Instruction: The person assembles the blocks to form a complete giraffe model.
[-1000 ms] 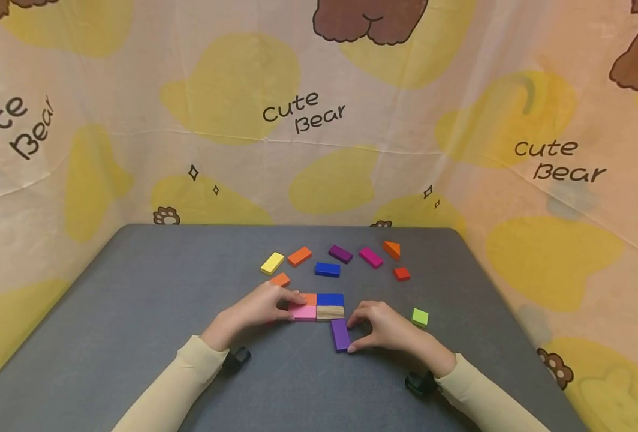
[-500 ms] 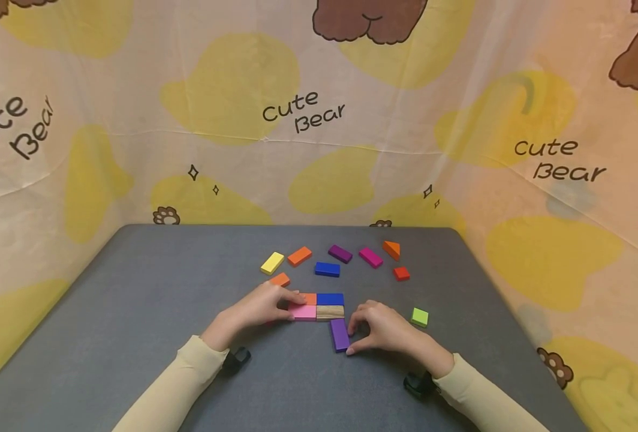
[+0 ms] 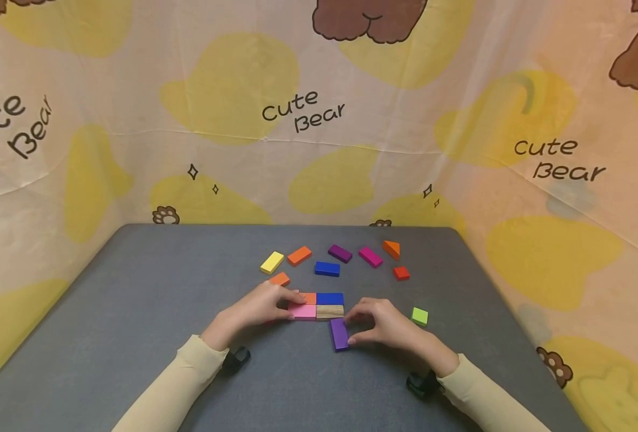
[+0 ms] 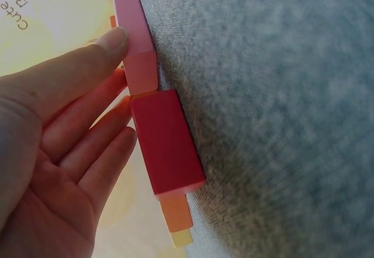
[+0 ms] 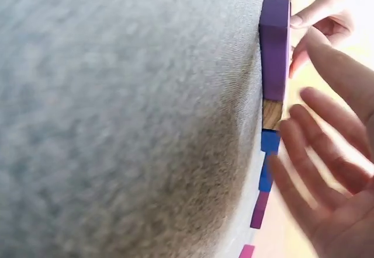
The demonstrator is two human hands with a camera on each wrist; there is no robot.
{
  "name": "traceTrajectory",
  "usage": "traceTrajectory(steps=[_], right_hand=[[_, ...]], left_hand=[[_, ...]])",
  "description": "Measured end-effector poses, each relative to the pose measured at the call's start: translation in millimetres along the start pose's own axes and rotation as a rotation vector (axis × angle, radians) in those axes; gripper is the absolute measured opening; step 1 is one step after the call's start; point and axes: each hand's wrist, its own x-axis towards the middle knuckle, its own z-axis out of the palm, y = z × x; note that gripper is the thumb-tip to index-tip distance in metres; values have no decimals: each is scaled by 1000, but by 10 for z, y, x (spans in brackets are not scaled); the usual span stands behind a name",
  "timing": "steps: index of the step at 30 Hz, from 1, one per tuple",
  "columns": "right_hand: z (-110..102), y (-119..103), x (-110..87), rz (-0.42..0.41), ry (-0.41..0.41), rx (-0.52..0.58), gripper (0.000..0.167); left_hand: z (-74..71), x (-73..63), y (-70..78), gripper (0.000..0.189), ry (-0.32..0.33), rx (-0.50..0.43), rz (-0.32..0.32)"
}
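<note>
Head view: soft, even light. Right wrist view: glare towards 2 o'clock; right hand (image 5: 336,156) motion-blurred, tabletop (image 5: 117,124) soft.

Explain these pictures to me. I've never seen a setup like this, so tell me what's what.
There's no machine: these are a person's bare hands. The wide pictures come from a camera worn on the head, looking down at a gray table; each close-up comes from a camera on one wrist. The left hand touches a pink block in a tight group; I see no clear grip. The right hand is open beside a purple block; whether it touches is hard to tell. Loose pieces lie around, such as a yellow block, a green block and an orange triangle. The left close-up also shows a red block.
</note>
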Motion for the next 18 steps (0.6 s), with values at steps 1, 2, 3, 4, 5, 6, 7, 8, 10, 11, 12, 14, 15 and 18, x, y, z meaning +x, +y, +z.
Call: traceTrajectory(steps=[1, 2, 3, 4, 5, 6, 7, 8, 10, 11, 12, 14, 15, 18], right_hand=[[-5, 6, -3, -23, 4, 19, 39], [-9, 9, -6, -54, 6, 31, 40], [-12, 11, -7, -89, 8, 38, 41], [-12, 11, -9, -127, 9, 41, 41], [-9, 14, -8, -170, 10, 37, 41], [-7, 11, -8, -204, 7, 36, 41], [-4, 8, -7, -238, 3, 33, 41], [1, 9, -6, -264, -2, 27, 41], [12, 8, -6, -291, -15, 10, 41], [17, 8, -6, -296, -24, 3, 41], [18, 3, -8, -292, -36, -1, 41], [24, 5, -11, -285, -53, -17, 41], [24, 3, -11, -281, -59, -22, 41], [23, 2, -11, -281, -71, -44, 40]], left_hand=[[-2, -1, 3, 39, -1, -2, -1], [-3, -2, 4, 39, -2, -3, -4], [-3, -3, 4, 39, -3, -6, -6], [-5, -4, 7, 39, -5, -7, -6], [-7, -5, 7, 39, -6, -5, -7], [-8, -5, 8, 39, -7, -5, -8], [-8, -5, 8, 39, -7, -6, -10], [-8, -5, 8, 39, -8, -6, -11], [-7, -3, 6, 38, -9, -4, -11], [-5, -2, 3, 38, -8, -4, -11], [-2, -1, 2, 38, -10, -4, -11], [1, -1, -1, 38, -10, -2, -8], [2, -1, -2, 38, -8, -1, -7], [0, -4, 2, 38, -7, 0, -6]])
